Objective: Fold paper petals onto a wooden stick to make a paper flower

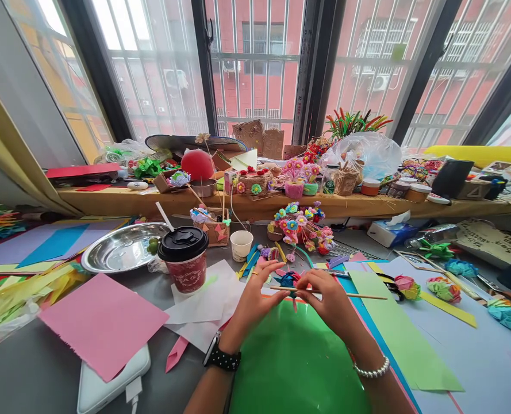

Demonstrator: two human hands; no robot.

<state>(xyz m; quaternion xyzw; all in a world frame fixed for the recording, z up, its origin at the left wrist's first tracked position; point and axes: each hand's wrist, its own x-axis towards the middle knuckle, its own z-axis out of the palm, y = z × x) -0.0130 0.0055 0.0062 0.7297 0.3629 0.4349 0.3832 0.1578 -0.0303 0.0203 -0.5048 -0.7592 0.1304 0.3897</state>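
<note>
Both my hands meet over a green sheet [294, 356] at the table's middle. My left hand [255, 299], with a black watch at the wrist, pinches a thin wooden stick [362, 296] that lies across to the right. A small blue paper flower [288, 280] sits on the stick between my fingers. My right hand [330, 299], with a pearl bracelet, is closed on the stick and the flower from the right side.
A red paper cup with black lid [185, 259], a metal dish [119, 248] and a pink sheet [102, 322] lie to the left. Finished paper flowers [300, 227], a small white cup [241, 244], coloured sheets and a cluttered wooden sill [152, 201] fill the rest.
</note>
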